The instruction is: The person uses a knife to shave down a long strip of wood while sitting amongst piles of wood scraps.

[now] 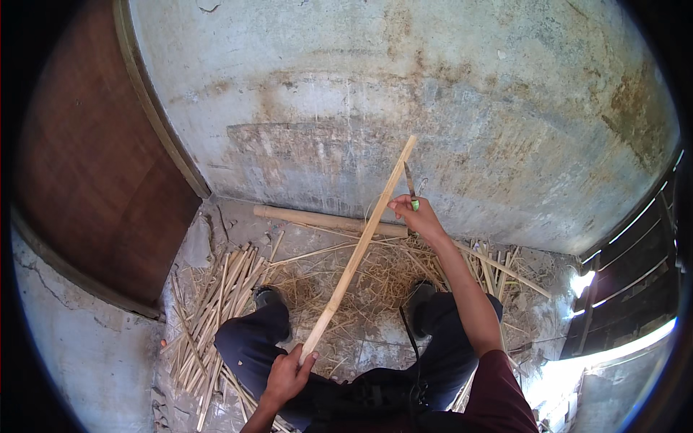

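Observation:
A long, flat bamboo strip (359, 249) slants up and away from me over my lap, its far end against the view of the wall. My left hand (290, 374) is closed round its near end, thumb on top. Closer to the far end, my right hand (419, 216) grips a knife (409, 180) with a green handle, mostly hidden by the fingers. The blade points up beside the strip's right edge; whether it touches cannot be told. A thin curl of fibre shows to the left of the strip.
Cut bamboo sticks (216, 310) lie heaped on the floor at left, with more sticks (498, 270) at right. Shavings (346, 289) cover the floor between my feet. A bamboo pole (325, 220) lies along the stained wall (303, 130). A brown door (101, 144) stands at left.

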`<state>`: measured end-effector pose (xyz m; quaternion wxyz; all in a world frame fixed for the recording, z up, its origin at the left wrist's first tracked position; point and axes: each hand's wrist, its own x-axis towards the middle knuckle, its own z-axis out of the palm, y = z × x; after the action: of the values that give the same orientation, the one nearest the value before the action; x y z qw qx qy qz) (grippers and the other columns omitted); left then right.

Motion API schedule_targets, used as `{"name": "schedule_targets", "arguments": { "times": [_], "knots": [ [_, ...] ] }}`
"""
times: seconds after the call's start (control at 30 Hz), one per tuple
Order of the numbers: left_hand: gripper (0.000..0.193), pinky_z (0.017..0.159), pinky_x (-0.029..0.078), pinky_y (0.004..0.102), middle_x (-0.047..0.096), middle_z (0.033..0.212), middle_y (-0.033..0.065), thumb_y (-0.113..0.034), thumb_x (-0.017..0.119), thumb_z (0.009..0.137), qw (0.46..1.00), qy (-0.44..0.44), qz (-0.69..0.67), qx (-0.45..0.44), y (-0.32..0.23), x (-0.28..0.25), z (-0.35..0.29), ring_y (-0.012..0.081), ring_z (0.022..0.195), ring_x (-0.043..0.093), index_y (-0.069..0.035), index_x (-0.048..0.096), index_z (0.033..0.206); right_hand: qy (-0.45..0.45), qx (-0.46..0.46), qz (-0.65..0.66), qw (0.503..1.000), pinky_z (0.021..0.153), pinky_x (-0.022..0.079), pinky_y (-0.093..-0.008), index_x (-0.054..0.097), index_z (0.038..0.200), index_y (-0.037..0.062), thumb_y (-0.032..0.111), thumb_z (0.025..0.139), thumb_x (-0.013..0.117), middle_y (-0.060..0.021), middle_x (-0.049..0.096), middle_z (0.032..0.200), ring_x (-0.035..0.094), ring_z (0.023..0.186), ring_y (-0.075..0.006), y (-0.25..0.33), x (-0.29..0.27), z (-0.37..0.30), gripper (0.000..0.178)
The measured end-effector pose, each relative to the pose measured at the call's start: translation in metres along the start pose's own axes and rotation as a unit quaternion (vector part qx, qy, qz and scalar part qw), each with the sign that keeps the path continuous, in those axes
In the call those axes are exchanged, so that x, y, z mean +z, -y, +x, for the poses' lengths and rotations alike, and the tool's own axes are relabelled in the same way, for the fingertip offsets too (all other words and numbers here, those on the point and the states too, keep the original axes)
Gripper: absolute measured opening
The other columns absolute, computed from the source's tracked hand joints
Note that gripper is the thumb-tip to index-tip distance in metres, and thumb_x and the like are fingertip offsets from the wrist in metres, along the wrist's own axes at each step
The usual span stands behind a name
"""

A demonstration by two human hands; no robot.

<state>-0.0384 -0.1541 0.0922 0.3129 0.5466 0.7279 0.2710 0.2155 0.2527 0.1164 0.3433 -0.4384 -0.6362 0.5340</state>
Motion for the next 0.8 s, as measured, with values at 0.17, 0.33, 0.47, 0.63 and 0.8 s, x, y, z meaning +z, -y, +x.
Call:
{"name": "schedule_targets", "arguments": {
  "times": [0.17,0.33,0.47,0.63,0.8],
  "knots": [
    [0.035,0.06,0.05,0.0531,0.061,0.061,0.0219,-0.036,0.066,0.105,1.0,-0.011,0.006,-0.013,0.002,-0.003,0.0,0.0429,0.059,0.066,-0.001,0.064,0.101,-0.085,-0.056,0.042,0.994,0.047,0.029,-0.0248,0.073,0.106,0.0084,0.028,0.1,0.076,0.0036,0.062,0.077,0.04,0.054,-0.0032,0.004,-0.012,0.001,0.021],
    [0.034,0.06,0.05,0.0529,0.062,0.063,0.0226,-0.035,0.066,0.105,0.999,-0.033,0.009,-0.014,0.002,-0.012,-0.001,0.043,0.061,0.067,-0.001,0.065,0.101,-0.158,-0.08,0.024,0.984,0.071,0.045,-0.0283,0.076,0.101,0.0023,0.022,0.098,0.073,0.0005,0.067,0.078,0.06,0.072,-0.0101,0.006,-0.05,0.003,0.02],
    [0.034,0.061,0.051,0.0526,0.063,0.064,0.023,-0.034,0.065,0.105,0.999,-0.042,0.02,-0.024,0.007,-0.017,-0.001,0.0439,0.062,0.067,-0.001,0.065,0.1,-0.228,-0.187,-0.188,0.937,0.071,0.048,-0.0282,0.079,0.103,0.0013,0.017,0.099,0.069,-0.001,0.07,0.075,0.063,0.072,-0.0099,-0.012,-0.068,0.002,0.019],
    [0.034,0.06,0.05,0.0526,0.063,0.064,0.0228,-0.033,0.065,0.105,0.998,-0.062,0.023,-0.018,0.014,-0.019,-0.002,0.0446,0.061,0.066,0.0,0.064,0.098,-0.344,-0.204,-0.057,0.915,0.074,0.051,-0.0283,0.081,0.104,0.0051,0.016,0.096,0.07,-0.0039,0.073,0.076,0.067,0.075,-0.0108,-0.001,-0.091,0.002,0.018],
    [0.034,0.056,0.047,0.0504,0.06,0.061,0.0218,-0.032,0.065,0.105,0.997,-0.064,0.016,-0.025,0.01,-0.026,-0.001,0.0438,0.058,0.065,0.0,0.062,0.095,-0.262,-0.161,-0.138,0.941,0.074,0.052,-0.0286,0.083,0.103,0.0063,0.02,0.093,0.073,-0.0047,0.075,0.077,0.068,0.075,-0.012,-0.016,-0.116,-0.007,0.019]
  ]
}}
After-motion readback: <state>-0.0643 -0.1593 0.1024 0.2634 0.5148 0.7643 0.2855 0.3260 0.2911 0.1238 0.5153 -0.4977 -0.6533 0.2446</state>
